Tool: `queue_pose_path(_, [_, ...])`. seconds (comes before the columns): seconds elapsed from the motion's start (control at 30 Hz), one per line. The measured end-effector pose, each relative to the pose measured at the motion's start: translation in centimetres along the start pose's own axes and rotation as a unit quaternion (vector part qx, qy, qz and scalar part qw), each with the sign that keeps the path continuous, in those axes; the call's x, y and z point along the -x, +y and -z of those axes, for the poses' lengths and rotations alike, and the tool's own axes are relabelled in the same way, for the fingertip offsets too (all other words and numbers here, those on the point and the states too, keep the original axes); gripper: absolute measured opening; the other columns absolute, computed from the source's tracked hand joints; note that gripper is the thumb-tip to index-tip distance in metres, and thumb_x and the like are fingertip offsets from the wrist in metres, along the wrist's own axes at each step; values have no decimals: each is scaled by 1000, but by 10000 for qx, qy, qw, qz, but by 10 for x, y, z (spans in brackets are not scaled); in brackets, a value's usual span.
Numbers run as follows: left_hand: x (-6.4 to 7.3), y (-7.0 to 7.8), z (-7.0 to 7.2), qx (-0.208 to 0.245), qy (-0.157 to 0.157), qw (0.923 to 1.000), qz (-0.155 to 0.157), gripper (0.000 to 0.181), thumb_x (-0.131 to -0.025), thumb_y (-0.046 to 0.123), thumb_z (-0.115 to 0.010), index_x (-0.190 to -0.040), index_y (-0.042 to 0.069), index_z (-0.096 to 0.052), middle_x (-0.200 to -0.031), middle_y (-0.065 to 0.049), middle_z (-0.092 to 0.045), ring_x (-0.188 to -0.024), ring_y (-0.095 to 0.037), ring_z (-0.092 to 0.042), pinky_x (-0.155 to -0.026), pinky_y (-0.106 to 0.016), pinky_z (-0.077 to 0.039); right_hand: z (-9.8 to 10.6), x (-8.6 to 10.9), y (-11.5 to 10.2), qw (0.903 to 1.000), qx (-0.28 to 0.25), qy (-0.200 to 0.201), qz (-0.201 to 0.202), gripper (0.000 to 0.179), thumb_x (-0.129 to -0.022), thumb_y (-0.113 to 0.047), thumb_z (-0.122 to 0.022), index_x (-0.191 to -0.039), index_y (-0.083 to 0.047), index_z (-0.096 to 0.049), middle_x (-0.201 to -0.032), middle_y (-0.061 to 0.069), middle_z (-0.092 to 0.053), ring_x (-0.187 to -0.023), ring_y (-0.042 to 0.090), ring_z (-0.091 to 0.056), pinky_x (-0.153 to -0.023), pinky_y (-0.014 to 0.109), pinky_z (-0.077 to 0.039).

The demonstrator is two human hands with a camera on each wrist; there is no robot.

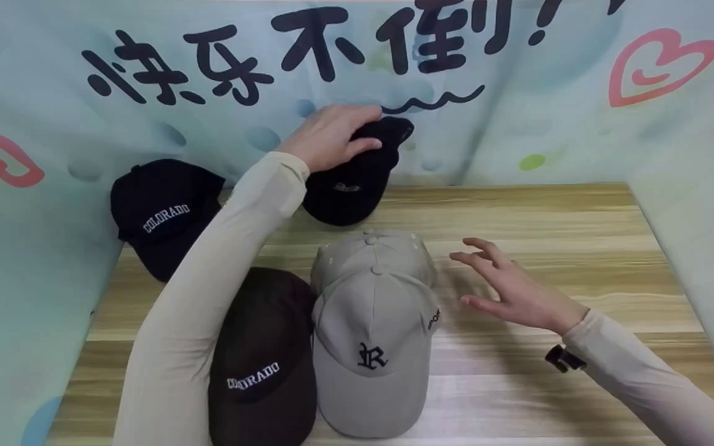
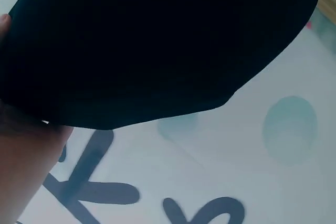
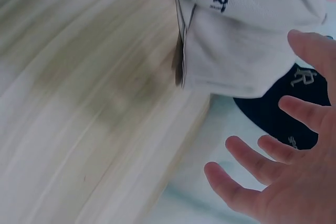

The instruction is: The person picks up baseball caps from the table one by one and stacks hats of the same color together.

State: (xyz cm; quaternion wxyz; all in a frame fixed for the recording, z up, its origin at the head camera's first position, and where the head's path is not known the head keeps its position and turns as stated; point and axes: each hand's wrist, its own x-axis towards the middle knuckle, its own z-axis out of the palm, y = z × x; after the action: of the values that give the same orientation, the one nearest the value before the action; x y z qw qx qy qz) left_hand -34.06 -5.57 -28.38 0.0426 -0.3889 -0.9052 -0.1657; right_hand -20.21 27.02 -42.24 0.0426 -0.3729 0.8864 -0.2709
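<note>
At the back of the table, my left hand (image 1: 331, 137) grips a black baseball cap (image 1: 348, 195) from above, thumb on the near side of its crown. The cap's dark underside or crown fills much of the left wrist view (image 2: 157, 40). My right hand (image 1: 512, 288) hovers at the right of the beige caps, fingers spread and holding nothing. Nearest to it is a beige cap (image 1: 357, 384) with a dark letter logo, overlapping a second beige cap (image 1: 332, 257) behind it. In the right wrist view, spread fingers (image 3: 252, 156) show beside the beige caps.
A dark brown COLORADO cap (image 1: 264, 334) lies left of the beige ones, partly behind my left sleeve. Another navy COLORADO cap (image 1: 158, 210) stands at the back left corner. A printed cloth backdrop (image 1: 549, 124) rises behind the wooden table (image 1: 549, 210).
</note>
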Motion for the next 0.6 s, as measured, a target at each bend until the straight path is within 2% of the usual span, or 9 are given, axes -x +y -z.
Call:
queue_pose_path(0.17, [-4, 11, 3, -181, 39, 9998, 87, 29, -99, 32, -55, -100, 4, -49, -82, -9, -48, -80, -29, -48, -76, -37, -39, 13, 9, 7, 9998, 136, 109, -28, 58, -90, -13, -68, -141, -5, -42, -148, 21, -23, -120, 36, -49, -87, 57, -44])
queue_pose_path(0.27, [-8, 19, 3, -170, 270, 9995, 45, 33, -99, 37, -53, -98, 4, -48, -80, -7, -44, -78, -27, -46, -74, -36, -39, 23, 13, 11, 9993, 275, 235, 32, 57, -88, -7, -69, -139, -2, -44, -147, 24, -25, -117, 37, -51, -85, 55, -47])
queue_pose_path(0.47, [-29, 40, 2, 211, 849, 9955, -354, 39, -98, 43, -49, -97, 4, -48, -78, -5, -37, -77, -23, -45, -74, -32, -37, 41, 24, 15, 9982, 391, 419, -147, 48, -88, -4, -68, -133, -1, -50, -147, 22, -26, -118, 39, -49, -82, 54, -48])
queue_pose_path(0.6, [-47, 59, -6, 415, 874, 9935, -592, 39, -98, 42, -49, -101, 3, -53, -80, -3, -41, -78, -20, -46, -76, -29, -38, 52, 32, 17, 9975, 447, 485, -255, 40, -90, -5, -67, -128, -3, -55, -147, 21, -26, -118, 42, -47, -81, 55, -48])
